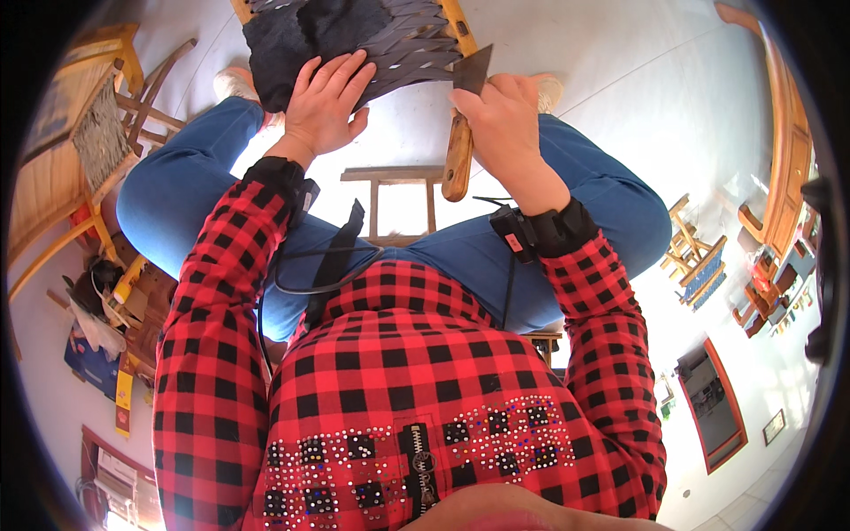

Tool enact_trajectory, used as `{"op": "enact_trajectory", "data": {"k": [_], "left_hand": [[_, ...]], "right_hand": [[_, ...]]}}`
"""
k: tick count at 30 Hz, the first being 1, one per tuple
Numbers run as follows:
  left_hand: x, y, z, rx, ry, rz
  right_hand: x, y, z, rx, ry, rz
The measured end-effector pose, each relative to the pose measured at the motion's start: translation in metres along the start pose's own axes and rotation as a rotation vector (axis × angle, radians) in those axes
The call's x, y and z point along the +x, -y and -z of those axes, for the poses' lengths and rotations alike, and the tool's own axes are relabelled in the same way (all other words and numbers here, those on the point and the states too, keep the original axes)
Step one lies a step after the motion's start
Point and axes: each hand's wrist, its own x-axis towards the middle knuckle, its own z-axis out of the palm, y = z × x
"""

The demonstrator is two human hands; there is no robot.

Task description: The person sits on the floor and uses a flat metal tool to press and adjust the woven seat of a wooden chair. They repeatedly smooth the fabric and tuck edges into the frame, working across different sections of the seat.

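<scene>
Stand [390,173] of wood, low between the knees. Right hand [505,115] was curled tight around a wooden-handled blade [474,69], its metal at the right edge of the woven panel [412,55]; contact could not be told. Left hand [326,108] lay open, fingers spread over dark cloth [301,40] on the panel's left part; any pinch underneath stayed unclear. Risk, as judged: a slipping right grip could cut a strip; a shifting panel could bring the left fingers nearer the edge. Far left: blue box-like package [91,361], contents hidden.
</scene>
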Motion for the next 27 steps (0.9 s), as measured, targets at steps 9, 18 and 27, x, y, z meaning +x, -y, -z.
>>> {"op": "enact_trajectory", "data": {"k": [9,18,27], "left_hand": [[0.0004,0.0003,0.0001,-0.024,0.006,-0.003],[-0.0016,0.0003,0.0014,-0.013,0.003,-0.005],[-0.0019,0.0008,0.0016,-0.020,-0.001,0.000]], "right_hand": [[0.0022,0.0014,0.0007,0.003,0.023,-0.049],[-0.0002,0.0026,-0.0021,-0.003,0.005,-0.008],[-0.0029,0.0030,-0.0060,0.008,-0.051,0.016]]}}
